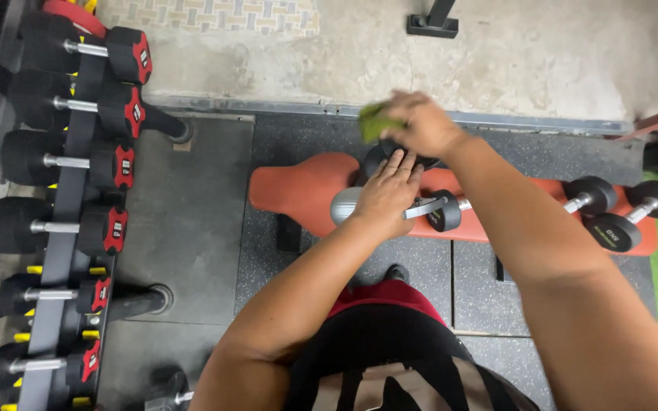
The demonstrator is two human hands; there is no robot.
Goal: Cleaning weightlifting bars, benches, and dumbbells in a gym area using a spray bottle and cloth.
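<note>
Lying across the orange bench (298,186), a dumbbell (401,202) sits under the flat, open left hand (386,194); the right hand (420,122) grips a green cloth (375,120) above it.

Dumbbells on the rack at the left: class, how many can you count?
6 dumbbells lie one below another down the rack: top, second, third, fourth, fifth, bottom. Others may be hidden beyond the frame.

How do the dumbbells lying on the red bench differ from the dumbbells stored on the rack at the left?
The bench dumbbells lie loose on the red bench; the rack dumbbells sit in a tidy column on the rack. The bench ones have plain black ends, while the rack ones carry red end caps. The rack ones look bulkier. Both kinds have black heads and silver handles.
</note>
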